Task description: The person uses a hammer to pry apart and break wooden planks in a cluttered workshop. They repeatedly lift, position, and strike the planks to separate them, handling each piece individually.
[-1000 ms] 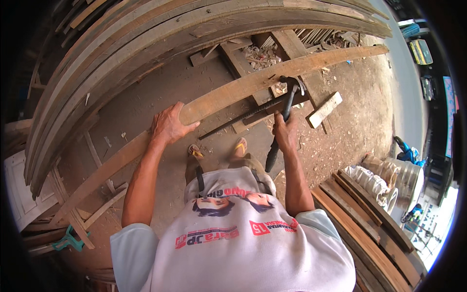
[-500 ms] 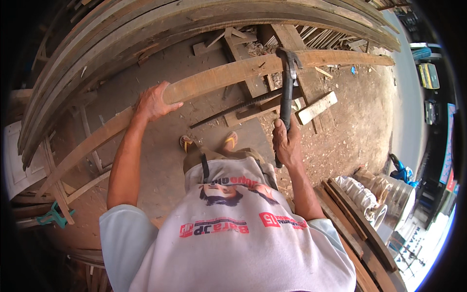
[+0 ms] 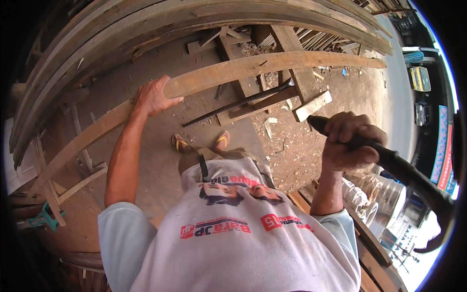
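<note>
A long wooden plank (image 3: 214,79) stretches across in front of me, seen along its narrow edge. My left hand (image 3: 154,96) is wrapped over it left of the middle, thumb on the near side. A small dark nail-like bit (image 3: 263,63) sticks up from the plank's top, to the right of that hand. Raised at the right, my right hand (image 3: 354,141) is closed round the dark handle of a claw hammer (image 3: 413,170). The hammer's head is at the far right, back toward me and well away from the plank.
Stacked long boards (image 3: 204,22) run along the far side. Under the plank lie a dark handsaw-like strip (image 3: 238,103) and a pale wood block (image 3: 314,106). Wood chips litter the ground. More boards (image 3: 360,238) and white containers (image 3: 384,197) are at the right, a green stool-like object (image 3: 44,217) at the left.
My right hand has swung the hammer up and back to the right, away from above the plank. My left hand stays on the plank.
</note>
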`<state>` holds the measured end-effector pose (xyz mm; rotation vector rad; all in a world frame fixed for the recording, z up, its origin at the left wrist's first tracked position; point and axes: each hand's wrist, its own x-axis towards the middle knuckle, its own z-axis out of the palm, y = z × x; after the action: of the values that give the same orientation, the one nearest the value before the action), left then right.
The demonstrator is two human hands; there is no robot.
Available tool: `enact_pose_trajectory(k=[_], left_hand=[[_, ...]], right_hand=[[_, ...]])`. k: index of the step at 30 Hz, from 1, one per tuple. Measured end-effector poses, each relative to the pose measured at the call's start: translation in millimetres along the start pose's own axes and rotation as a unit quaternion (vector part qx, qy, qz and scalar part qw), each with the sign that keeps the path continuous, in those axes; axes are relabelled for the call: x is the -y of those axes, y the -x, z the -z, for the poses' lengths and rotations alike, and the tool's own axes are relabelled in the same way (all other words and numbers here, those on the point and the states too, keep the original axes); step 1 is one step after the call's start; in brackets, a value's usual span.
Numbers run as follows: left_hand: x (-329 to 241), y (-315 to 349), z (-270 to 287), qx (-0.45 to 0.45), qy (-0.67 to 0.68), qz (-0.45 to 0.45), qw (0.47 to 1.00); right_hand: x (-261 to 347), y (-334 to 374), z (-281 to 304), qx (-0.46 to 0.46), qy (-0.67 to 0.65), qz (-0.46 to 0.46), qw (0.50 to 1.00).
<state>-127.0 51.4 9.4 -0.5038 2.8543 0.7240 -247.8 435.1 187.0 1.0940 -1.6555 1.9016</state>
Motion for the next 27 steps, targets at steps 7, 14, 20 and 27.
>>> enact_pose_trajectory(k=[7, 14, 20, 27], left_hand=[[6, -10, 0, -0.03, 0.006, 0.009, 0.999], [7, -3, -9, 0.003, -0.004, 0.025, 1.0], [-3, 1, 1, 0.013, -0.018, 0.042, 0.999], [1, -4, 2, -0.01, -0.002, 0.04, 0.999]], right_hand=[[-20, 86, 6, 0.154, 0.132, -0.629, 0.751], [49, -63, 27, 0.064, -0.087, -0.071, 0.992], [-36, 42, 5, 0.028, 0.056, -0.113, 0.992], [-27, 83, 18, 0.126, 0.105, -0.593, 0.788]])
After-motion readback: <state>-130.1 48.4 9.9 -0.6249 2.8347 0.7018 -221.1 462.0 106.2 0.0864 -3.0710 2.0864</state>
